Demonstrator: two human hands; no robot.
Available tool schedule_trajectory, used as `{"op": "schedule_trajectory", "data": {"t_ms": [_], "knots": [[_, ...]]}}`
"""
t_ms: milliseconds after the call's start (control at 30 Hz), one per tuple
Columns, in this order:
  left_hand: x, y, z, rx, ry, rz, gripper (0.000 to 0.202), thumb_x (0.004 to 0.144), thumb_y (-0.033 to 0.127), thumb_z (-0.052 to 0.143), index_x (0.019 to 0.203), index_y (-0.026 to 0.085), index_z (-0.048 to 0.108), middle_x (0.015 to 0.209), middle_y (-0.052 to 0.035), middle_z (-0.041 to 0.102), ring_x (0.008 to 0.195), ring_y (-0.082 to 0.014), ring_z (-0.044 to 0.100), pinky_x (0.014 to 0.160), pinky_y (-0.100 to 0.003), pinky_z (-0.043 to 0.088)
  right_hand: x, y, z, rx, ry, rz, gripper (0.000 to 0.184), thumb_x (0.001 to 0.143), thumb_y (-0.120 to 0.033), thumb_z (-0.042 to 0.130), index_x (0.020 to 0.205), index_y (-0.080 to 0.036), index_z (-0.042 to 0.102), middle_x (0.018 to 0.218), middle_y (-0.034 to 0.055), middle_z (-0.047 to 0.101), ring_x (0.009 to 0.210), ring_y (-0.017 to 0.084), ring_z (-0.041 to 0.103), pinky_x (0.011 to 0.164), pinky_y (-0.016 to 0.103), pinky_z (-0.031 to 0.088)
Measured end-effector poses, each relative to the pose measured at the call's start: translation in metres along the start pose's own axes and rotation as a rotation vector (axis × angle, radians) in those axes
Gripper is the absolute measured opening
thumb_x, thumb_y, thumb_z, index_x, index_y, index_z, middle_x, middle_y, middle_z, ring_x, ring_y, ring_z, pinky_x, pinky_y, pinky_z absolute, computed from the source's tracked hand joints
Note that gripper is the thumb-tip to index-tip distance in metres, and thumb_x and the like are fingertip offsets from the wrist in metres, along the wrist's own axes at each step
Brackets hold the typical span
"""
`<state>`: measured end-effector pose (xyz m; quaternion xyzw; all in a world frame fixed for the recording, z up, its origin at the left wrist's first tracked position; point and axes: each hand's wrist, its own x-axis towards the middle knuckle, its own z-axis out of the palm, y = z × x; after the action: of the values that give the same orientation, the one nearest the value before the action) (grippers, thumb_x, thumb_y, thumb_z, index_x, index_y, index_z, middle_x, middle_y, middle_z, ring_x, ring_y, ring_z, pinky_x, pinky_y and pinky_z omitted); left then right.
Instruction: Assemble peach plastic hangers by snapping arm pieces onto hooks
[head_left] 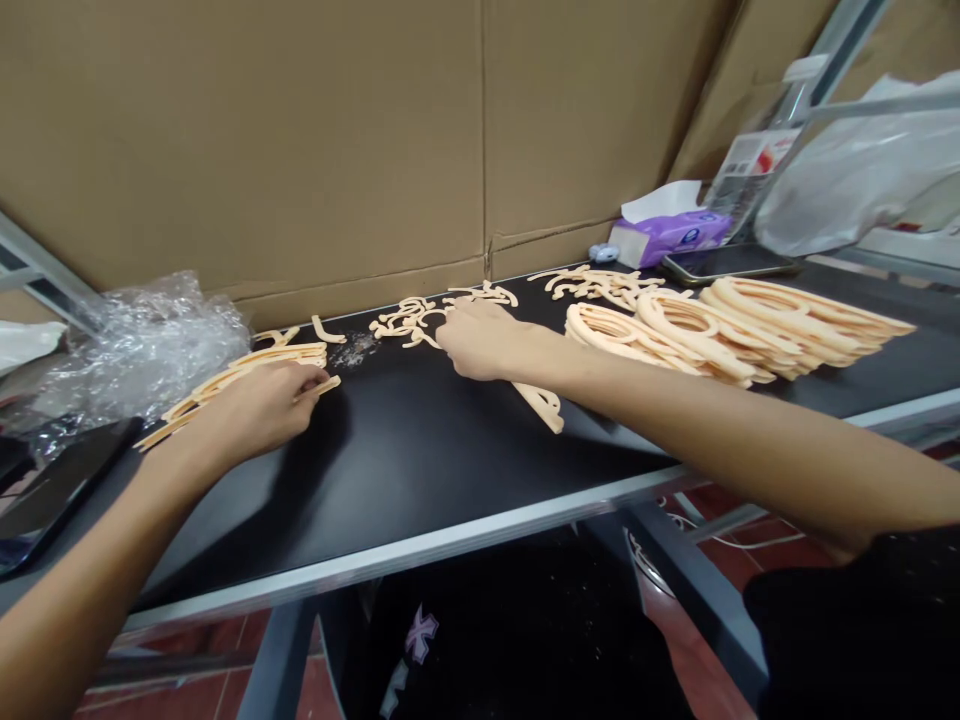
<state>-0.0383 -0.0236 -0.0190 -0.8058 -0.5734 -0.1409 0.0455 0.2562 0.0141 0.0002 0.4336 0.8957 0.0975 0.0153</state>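
Note:
My left hand (266, 405) is closed around a thin, cream-coloured flat strip (328, 385), whose end sticks out past the fingertips. Right behind that hand lies a row of similar cream pieces (289, 353). My right hand (476, 340) is curled at a loose heap of small, curved cream pieces (409, 320); its fingertips are hidden, and I cannot make out what they hold. A longer cream piece with a curved cut-out (541, 405) lies on the black tabletop (405, 450), just right of and below the right hand. What material the pieces are is unclear.
Stacked cream looped pieces (682, 325) fill the right side, with more small curved pieces (600, 285) behind. A phone (727, 263), purple tissue pack (671, 235) and plastic bottle (757, 150) stand farther back. Bubble wrap (161, 340) and a dark device (64, 485) sit left. Cardboard (337, 140) walls the back.

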Motion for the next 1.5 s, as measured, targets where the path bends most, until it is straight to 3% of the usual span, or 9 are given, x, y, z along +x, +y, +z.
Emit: {"op": "schedule_trajectory", "data": {"t_ms": [133,300,533,700,967,1067,1167,1300,1500], "knots": [[0.0,0.009,0.002,-0.019,-0.119,-0.013,0.036,0.089,0.045,0.057,0.105,0.025,0.083,0.089,-0.0091,0.081,0.076,-0.0294,0.072,0.074,-0.041,0.057,-0.002,-0.002,0.004,-0.019,0.016,-0.049,0.04,0.094,0.002,0.052,0.122,-0.007,0.08,0.115,0.0232,0.077,0.129,0.034,0.064,0.097,0.039,0.045],[-0.001,0.039,0.004,-0.088,-0.12,0.142,0.037,0.097,0.042,0.054,0.109,0.022,0.083,0.105,-0.0088,0.084,0.094,-0.0293,0.077,0.094,-0.046,0.06,-0.014,-0.004,0.006,-0.013,0.004,-0.119,0.035,0.096,0.0,0.05,0.11,-0.009,0.08,0.107,0.0194,0.078,0.125,0.033,0.064,0.105,0.041,0.041],[0.011,0.07,0.023,-0.121,-0.068,0.351,0.04,0.1,0.026,0.046,0.116,0.02,0.083,0.116,-0.0108,0.082,0.112,-0.0293,0.075,0.104,-0.047,0.06,-0.029,-0.004,0.01,0.062,0.036,-0.163,0.046,0.098,0.003,0.043,0.135,-0.008,0.068,0.124,0.0186,0.073,0.128,0.03,0.059,0.113,0.042,0.035],[0.016,0.084,0.035,-0.123,0.039,0.457,0.042,0.104,0.022,0.045,0.118,0.016,0.083,0.113,-0.0141,0.08,0.109,-0.0293,0.074,0.099,-0.046,0.062,-0.027,0.005,0.02,0.095,0.167,-0.152,0.041,0.099,0.0,0.045,0.134,-0.008,0.065,0.128,0.0194,0.07,0.13,0.033,0.056,0.112,0.044,0.035],[0.01,0.084,0.035,-0.134,0.149,0.461,0.032,0.106,0.03,0.051,0.112,0.019,0.081,0.11,-0.0127,0.079,0.104,-0.0266,0.075,0.096,-0.041,0.061,-0.025,0.012,0.013,0.275,0.355,-0.158,0.042,0.104,-0.005,0.038,0.139,-0.012,0.06,0.131,0.0172,0.068,0.115,0.028,0.06,0.1,0.039,0.038],[0.009,0.08,0.028,-0.059,0.314,0.375,0.02,0.102,0.033,0.059,0.107,0.02,0.074,0.104,-0.0107,0.078,0.1,-0.0275,0.073,0.093,-0.042,0.06,-0.024,0.007,0.015,0.377,0.414,-0.241,0.041,0.106,-0.006,0.036,0.136,-0.014,0.062,0.132,0.0156,0.068,0.117,0.027,0.06,0.106,0.041,0.034],[0.008,0.077,0.02,-0.018,0.476,0.296,0.025,0.099,0.037,0.07,0.116,0.019,0.068,0.108,-0.0108,0.075,0.101,-0.0267,0.072,0.091,-0.04,0.059,-0.026,0.0,0.017,0.441,0.456,-0.326,0.037,0.108,-0.007,0.036,0.132,-0.015,0.063,0.132,0.0145,0.069,0.119,0.026,0.061,0.108,0.042,0.031],[0.009,0.072,0.016,0.022,0.483,0.359,0.015,0.105,0.03,0.063,0.11,0.018,0.071,0.112,-0.0118,0.075,0.105,-0.0242,0.071,0.095,-0.037,0.058,-0.032,-0.009,0.014,0.456,0.477,-0.405,0.038,0.106,-0.003,0.035,0.13,-0.017,0.062,0.131,0.0115,0.07,0.12,0.023,0.061,0.108,0.04,0.031],[0.011,0.067,0.014,0.026,0.489,0.414,0.018,0.105,0.027,0.06,0.096,0.02,0.074,0.103,-0.0088,0.078,0.096,-0.022,0.072,0.091,-0.036,0.058,-0.037,-0.013,0.011,0.456,0.504,-0.422,0.042,0.104,-0.001,0.031,0.126,-0.019,0.062,0.129,0.0102,0.07,0.119,0.021,0.06,0.108,0.037,0.032]]}}
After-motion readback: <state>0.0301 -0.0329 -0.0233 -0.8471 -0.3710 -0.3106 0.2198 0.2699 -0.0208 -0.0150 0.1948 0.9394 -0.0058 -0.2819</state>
